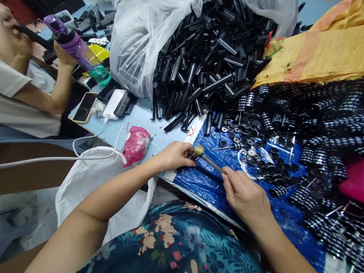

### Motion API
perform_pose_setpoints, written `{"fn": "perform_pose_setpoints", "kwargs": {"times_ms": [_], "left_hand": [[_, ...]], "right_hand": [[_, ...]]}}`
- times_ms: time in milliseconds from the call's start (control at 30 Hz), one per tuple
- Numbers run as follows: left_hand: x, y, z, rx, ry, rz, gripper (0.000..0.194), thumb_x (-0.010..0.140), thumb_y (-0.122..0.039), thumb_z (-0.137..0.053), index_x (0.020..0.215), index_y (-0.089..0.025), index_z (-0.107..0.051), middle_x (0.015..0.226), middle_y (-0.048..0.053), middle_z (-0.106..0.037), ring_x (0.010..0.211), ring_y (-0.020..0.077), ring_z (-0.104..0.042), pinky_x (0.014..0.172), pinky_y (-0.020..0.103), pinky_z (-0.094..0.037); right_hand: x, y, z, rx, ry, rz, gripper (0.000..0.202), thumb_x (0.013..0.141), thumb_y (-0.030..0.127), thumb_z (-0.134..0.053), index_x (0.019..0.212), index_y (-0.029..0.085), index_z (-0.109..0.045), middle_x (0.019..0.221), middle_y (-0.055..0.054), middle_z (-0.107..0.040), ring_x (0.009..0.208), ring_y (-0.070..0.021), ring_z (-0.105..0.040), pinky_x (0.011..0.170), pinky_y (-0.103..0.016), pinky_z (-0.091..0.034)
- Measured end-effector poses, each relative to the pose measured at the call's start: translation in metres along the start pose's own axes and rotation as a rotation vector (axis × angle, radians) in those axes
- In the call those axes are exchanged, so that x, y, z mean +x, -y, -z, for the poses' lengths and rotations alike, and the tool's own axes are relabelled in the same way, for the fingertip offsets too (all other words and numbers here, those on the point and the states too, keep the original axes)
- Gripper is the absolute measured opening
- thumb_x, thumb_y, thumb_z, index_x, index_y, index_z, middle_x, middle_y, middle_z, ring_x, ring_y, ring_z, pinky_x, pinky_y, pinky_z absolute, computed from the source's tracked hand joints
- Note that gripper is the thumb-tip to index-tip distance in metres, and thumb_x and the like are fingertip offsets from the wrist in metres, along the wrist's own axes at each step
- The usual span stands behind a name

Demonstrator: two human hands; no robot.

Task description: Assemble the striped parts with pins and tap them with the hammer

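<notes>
We see rod-like tool [212, 162] w/ yellowish head [199, 149] over blue sheet [193, 181], nr edge of tabletop [153, 127]. R hand [247, 198] grips shaft; L hand [176, 155] seems to pinch small dark pc [194, 155]. Tool prob. stiff, light; best hold: shaft.

Near: dark teal garment [184, 244], peach blossoms [163, 224], pinkish-red flowers [177, 255], leaf fronds [237, 247] at right; left hand [176, 155], right hand [245, 195] bare

Dark rod [212, 161], teal floral garment [171, 249]
</notes>
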State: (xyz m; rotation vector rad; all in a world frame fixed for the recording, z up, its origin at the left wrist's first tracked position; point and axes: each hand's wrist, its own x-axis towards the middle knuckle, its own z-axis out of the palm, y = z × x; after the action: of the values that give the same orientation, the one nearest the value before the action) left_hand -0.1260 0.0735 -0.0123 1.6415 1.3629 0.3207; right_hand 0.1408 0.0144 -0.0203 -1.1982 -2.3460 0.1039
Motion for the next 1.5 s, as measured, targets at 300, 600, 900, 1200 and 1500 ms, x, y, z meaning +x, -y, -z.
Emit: {"fn": "perform_pose_setpoints", "kwargs": {"times_ms": [300, 600, 900, 1200, 1500], "left_hand": [[0.010, -0.011, 0.005, 0.157, 0.037, 0.009, 0.027, 0.067, -0.028, -0.078, 0.071, -0.018, -0.053, 0.062, -0.006, -0.051, 0.059, 0.0114, -0.042, 0.058, 0.025, -0.027], [-0.053, -0.007, 0.087, 0.258, 0.139, 0.015, 0.036, 0.079, -0.047, -0.070, 0.102, -0.020, -0.068, 0.086, 0.003, -0.069, 0.077, 0.0193, -0.063, 0.067, 0.028, -0.046], [0.030, 0.001, 0.061, 0.773, -0.480, 0.185, 0.031, 0.092, -0.032, -0.041, 0.097, -0.016, -0.067, 0.093, 0.016, -0.071, 0.091, 0.0343, -0.067, 0.079, 0.041, -0.048], [-0.001, -0.031, 0.003, -0.301, -0.547, -0.028, 0.029, 0.072, -0.045, -0.073, 0.088, -0.021, -0.071, 0.070, 0.000, -0.067, 0.062, 0.0162, -0.058, 0.058, 0.027, -0.046], [-0.015, -0.050, -0.018, -1.008, -0.410, 0.042, 0.020, 0.068, -0.024, -0.071, 0.081, -0.019, -0.057, 0.081, 0.002, -0.070, 0.079, 0.0170, -0.066, 0.073, 0.029, -0.051]], "right_hand": [[-0.012, 0.022, -0.007, 0.070, 0.076, 0.170, 0.021, 0.100, 0.020, -0.055, 0.119, 0.014, -0.062, 0.078, -0.005, -0.064, 0.065, -0.0173, -0.059, 0.063, -0.030, -0.047], [-0.026, -0.010, -0.001, 0.013, -0.028, -0.018, 0.013, 0.096, 0.024, -0.062, 0.108, 0.019, -0.067, 0.094, -0.009, -0.070, 0.083, -0.0214, -0.064, 0.076, -0.035, -0.051], [-0.021, -0.052, 0.036, 0.012, -0.095, -0.089, 0.015, 0.097, 0.024, -0.059, 0.108, 0.019, -0.068, 0.095, -0.007, -0.073, 0.083, -0.0183, -0.067, 0.077, -0.034, -0.052], [0.033, -0.193, 0.109, -0.721, 0.105, -0.292, 0.023, 0.095, 0.011, -0.050, 0.109, 0.014, -0.068, 0.134, -0.023, -0.058, 0.127, -0.0377, -0.049, 0.094, -0.057, -0.040], [0.014, -0.155, 0.086, -0.434, 0.057, -0.116, 0.026, 0.101, 0.024, -0.048, 0.119, 0.012, -0.062, 0.103, -0.014, -0.069, 0.090, -0.0233, -0.064, 0.082, -0.039, -0.049]]}}
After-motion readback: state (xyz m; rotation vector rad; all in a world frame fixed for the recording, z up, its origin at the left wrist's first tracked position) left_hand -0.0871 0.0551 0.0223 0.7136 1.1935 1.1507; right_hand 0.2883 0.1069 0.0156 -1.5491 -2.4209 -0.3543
